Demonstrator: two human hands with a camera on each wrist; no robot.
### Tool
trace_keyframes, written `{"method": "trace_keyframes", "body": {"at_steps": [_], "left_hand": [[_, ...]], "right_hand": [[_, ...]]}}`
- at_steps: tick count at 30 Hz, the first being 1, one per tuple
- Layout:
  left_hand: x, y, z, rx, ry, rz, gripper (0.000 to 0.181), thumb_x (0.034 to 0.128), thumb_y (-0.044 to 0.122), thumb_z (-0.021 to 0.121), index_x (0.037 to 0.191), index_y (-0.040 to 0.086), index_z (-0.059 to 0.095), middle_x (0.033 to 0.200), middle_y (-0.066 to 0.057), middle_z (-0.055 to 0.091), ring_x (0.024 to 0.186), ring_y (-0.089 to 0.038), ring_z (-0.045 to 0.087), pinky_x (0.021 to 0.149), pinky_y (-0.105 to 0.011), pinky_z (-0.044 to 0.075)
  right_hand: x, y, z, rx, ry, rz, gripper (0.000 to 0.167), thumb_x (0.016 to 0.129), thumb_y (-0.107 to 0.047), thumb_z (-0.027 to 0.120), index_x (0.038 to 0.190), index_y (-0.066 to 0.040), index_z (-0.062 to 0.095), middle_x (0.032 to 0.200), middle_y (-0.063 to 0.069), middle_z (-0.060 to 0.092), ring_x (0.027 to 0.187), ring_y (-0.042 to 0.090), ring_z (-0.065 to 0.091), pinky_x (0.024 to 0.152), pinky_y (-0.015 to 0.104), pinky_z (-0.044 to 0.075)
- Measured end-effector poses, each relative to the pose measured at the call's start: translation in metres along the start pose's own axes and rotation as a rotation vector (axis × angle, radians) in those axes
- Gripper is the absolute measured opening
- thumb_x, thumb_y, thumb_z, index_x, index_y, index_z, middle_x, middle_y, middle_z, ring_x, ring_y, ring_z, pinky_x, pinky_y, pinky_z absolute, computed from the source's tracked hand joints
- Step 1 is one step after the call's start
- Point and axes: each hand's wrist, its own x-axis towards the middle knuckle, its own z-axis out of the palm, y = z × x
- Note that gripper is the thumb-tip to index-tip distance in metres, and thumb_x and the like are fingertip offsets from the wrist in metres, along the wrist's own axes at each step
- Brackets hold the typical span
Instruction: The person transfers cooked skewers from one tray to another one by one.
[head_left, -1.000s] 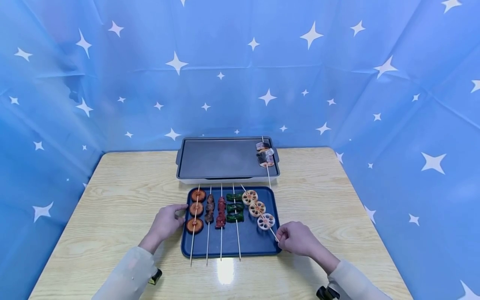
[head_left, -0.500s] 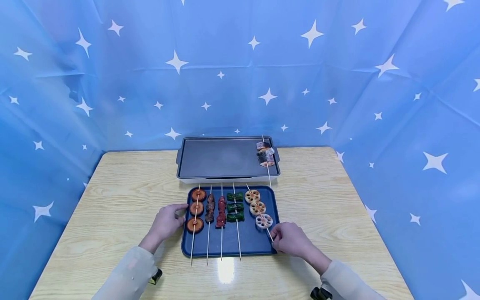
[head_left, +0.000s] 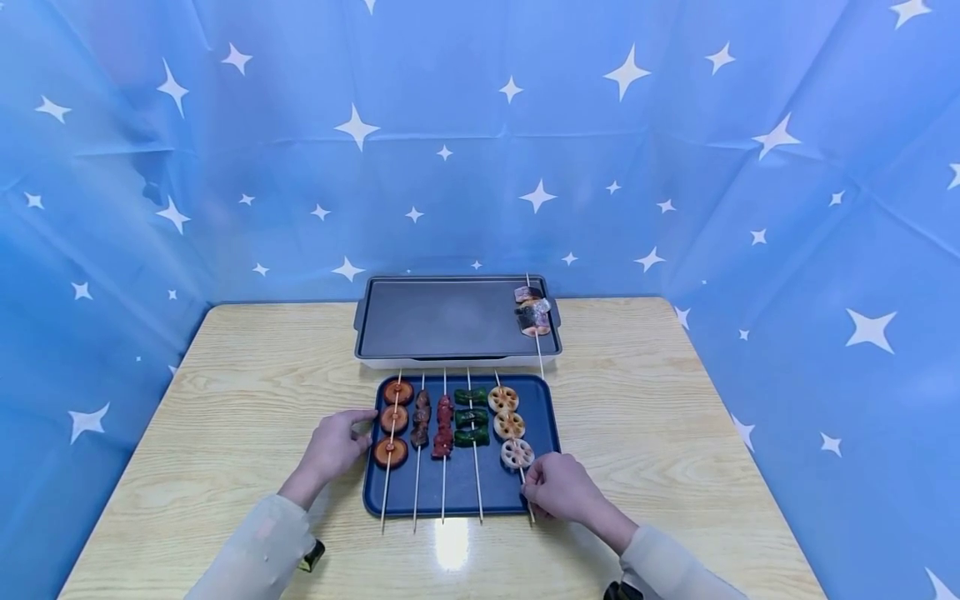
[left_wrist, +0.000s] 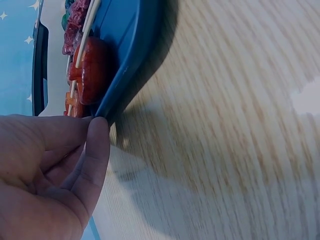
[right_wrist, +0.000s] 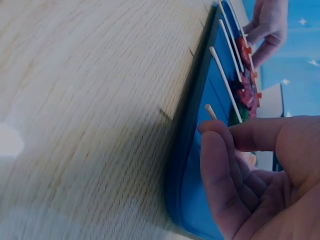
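Note:
My left hand (head_left: pixel 333 450) pinches the left rim of a dark blue tray (head_left: pixel 498 490); the left wrist view shows thumb and fingertip on that rim (left_wrist: pixel 131 62). On the tray's right side lies a lotus root skewer (head_left: pixel 510 425), three slices on a stick. My right hand (head_left: pixel 564 490) pinches its lower stick, whose tip (right_wrist: pixel 210 111) pokes out past the fingertips in the right wrist view. To its left lie a green pepper skewer (head_left: pixel 471 418), a red meat skewer (head_left: pixel 443 425), a brown meat skewer (head_left: pixel 420 418) and a skewer of round orange-brown slices (head_left: pixel 393 418).
Behind the tray stands a dark flat griddle (head_left: pixel 442 317) on a white base. A fish skewer (head_left: pixel 533 317) lies at its right end, the stick hanging over the front. The wooden table (head_left: pixel 255 367) meets a blue starry cloth (head_left: pixel 450 183) at the back.
My right hand has moved left and slightly toward me with the lotus root skewer, which has swung from slanted to nearly in line with the others. The left hand has stayed at the tray rim.

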Motion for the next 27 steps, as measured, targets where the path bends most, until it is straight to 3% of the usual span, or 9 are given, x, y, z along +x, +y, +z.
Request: {"method": "trace_keyframes", "body": {"at_steps": [4,19,27], "left_hand": [[0.0,-0.001,0.0,0.008,0.006,0.007,0.045,0.0836,-0.002,0.066,0.128,0.005,0.063,0.089,-0.008,0.072,0.065,-0.01,0.062,0.053,-0.025,0.048],[0.001,-0.001,0.001,0.015,0.005,0.009,0.045,0.0834,-0.002,0.067,0.128,0.006,0.064,0.11,-0.014,0.071,0.07,-0.011,0.065,0.056,-0.024,0.051],[0.0,-0.001,0.0,0.034,0.021,0.03,0.044,0.0823,-0.002,0.067,0.126,0.006,0.065,0.119,-0.017,0.069,0.071,-0.011,0.066,0.058,-0.024,0.052]], "right_hand": [[0.003,-0.002,0.003,-0.003,0.003,-0.002,0.028,0.087,-0.012,0.064,0.06,-0.015,0.062,0.048,-0.007,0.059,0.043,0.008,0.054,0.043,0.024,0.043],[0.007,-0.002,0.011,-0.012,-0.007,-0.006,0.025,0.086,-0.019,0.07,0.061,-0.015,0.066,0.052,-0.006,0.063,0.043,0.006,0.054,0.041,0.024,0.045],[0.01,-0.004,-0.005,-0.034,-0.009,-0.034,0.029,0.091,-0.02,0.066,0.063,-0.014,0.067,0.053,-0.006,0.062,0.042,0.006,0.053,0.041,0.024,0.045]]}}
